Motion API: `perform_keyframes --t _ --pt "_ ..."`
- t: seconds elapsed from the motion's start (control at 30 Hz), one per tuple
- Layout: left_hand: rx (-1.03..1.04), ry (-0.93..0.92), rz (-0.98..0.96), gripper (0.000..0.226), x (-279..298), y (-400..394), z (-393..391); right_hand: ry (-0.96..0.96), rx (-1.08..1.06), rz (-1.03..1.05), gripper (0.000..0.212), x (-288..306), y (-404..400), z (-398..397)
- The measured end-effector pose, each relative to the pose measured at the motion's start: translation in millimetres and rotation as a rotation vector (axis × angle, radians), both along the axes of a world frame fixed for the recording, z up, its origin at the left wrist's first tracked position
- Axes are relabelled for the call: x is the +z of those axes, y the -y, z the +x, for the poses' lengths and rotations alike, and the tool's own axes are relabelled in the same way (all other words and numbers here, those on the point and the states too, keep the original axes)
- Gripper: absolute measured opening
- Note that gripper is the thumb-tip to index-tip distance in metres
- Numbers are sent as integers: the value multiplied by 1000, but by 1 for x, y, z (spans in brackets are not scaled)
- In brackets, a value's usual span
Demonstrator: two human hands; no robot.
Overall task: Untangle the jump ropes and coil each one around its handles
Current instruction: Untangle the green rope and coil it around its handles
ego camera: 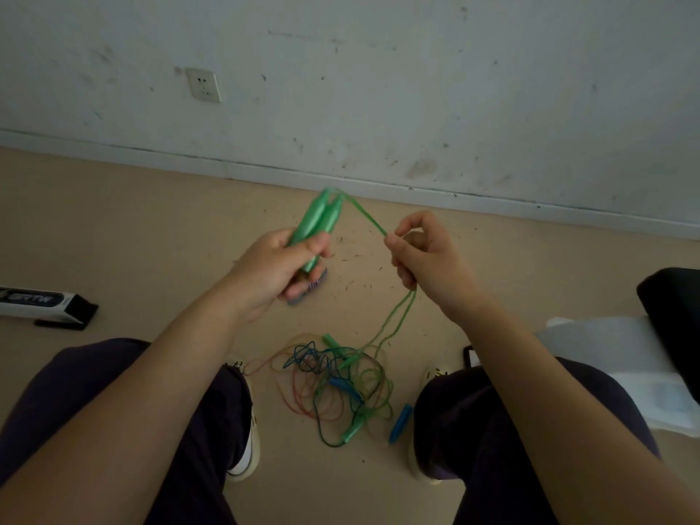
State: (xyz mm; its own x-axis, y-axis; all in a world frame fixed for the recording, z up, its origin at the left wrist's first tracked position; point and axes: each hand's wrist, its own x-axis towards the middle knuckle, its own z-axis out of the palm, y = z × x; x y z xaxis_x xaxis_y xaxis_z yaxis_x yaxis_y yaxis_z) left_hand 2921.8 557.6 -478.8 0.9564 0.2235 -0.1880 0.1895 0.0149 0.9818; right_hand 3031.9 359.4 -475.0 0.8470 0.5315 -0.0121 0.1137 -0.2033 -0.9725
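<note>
My left hand grips two green jump-rope handles held side by side, tips pointing up and away. Their green rope runs taut from the handle tips to my right hand, which pinches it between thumb and fingers. Below that hand the doubled rope hangs down to a tangled pile of green, blue and red ropes on the floor between my feet. In the pile lie more green handles and blue handles.
A long dark box with white lettering lies on the floor at the left. White paper or plastic and a black object sit at the right. A small dark-edged item lies by my right knee. Wall and baseboard run behind.
</note>
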Motion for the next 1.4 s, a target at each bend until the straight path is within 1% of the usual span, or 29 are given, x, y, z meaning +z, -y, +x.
perform_keyframes --t 0.1,0.2,0.27,0.33,0.37,0.4,0.43,0.5,0.57,0.63,0.7,0.77,0.83,0.9,0.97,1.03,1.17,1.27,1.4 --pt "141 26 17 26 0 -2 1 52 -24 -94 8 -1 -1 -1" --pt "139 -32 123 23 -4 2 2 155 109 -252 7 -2 -3 -7" --pt "22 -130 283 21 -6 1 2 189 209 -295 6 -1 -5 -13" --pt "-205 -255 476 24 -7 0 0 183 255 -264 5 2 -6 -17" --pt "-319 -311 526 26 -8 0 -1 174 269 -235 6 4 -6 -18" --pt "-415 -358 531 28 -8 1 -3 168 281 -208 7 6 -6 -18" --pt "-488 -395 503 30 -7 3 -4 163 293 -188 8 7 -7 -17" --pt "-561 -430 427 35 -3 10 -6 157 313 -159 9 6 -8 -16" --pt "-573 -432 383 48 2 17 -6 161 326 -151 10 3 -11 -18" --pt "-583 -404 386 60 5 21 -6 165 345 -153 10 1 -13 -21" --pt "-575 -371 370 63 6 23 -7 145 344 -137 12 -1 -14 -22" --pt "-545 -341 338 61 6 22 -7 73 312 -84 15 -2 -14 -21" --pt "-489 -294 298 56 6 20 -6 16 281 -46 12 -1 -13 -19" --pt "-409 -239 253 45 6 17 -5 -13 278 -39 10 1 -10 -16" --pt "-337 -193 208 28 7 15 -4 -77 288 -22 15 1 -8 -14" --pt "-291 -173 158 20 8 14 -3 -175 301 25 19 1 -7 -14" --pt "-295 -180 73 19 7 16 -5 -301 306 83 26 -2 -8 -16" --pt "-310 -133 16 18 7 15 -6 -366 289 120 22 0 -8 -16" --pt "-219 -58 -24 22 6 14 -5 -334 238 164 20 2 -8 -13"
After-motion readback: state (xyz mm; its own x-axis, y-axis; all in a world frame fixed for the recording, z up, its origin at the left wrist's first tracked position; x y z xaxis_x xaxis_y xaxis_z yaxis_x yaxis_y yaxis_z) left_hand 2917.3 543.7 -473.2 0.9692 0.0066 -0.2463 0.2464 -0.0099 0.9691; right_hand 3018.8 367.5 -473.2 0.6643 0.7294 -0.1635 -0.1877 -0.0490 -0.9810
